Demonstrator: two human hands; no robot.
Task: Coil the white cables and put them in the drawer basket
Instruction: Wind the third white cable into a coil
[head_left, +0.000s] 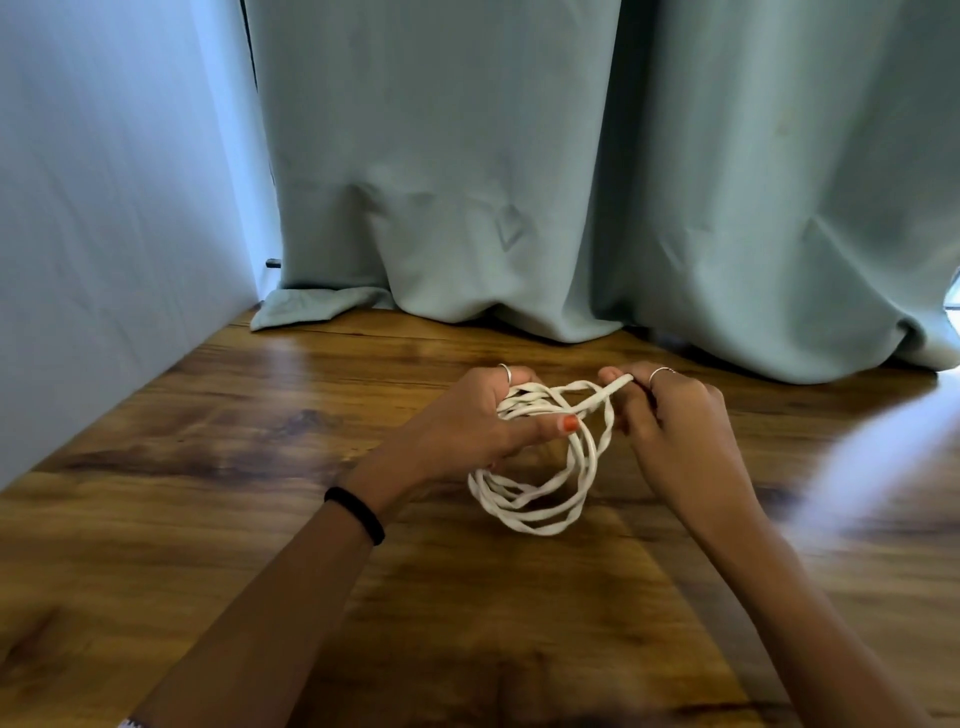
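Our left hand (480, 415) grips the cable (540, 499) coil above the surface (260, 467); our right hand (670, 415) pinches its free end. Light and limp, it's best gripped across the bundled loops.

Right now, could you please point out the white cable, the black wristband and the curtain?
white cable (530, 512): head view, lower hanging loops.
black wristband (358, 514): head view, band on left wrist.
curtain (467, 182): head view, middle fold.

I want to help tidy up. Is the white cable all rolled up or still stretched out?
Mostly rolled up. The white cable hangs in several loops from the left hand, while the right hand pinches one last strand.
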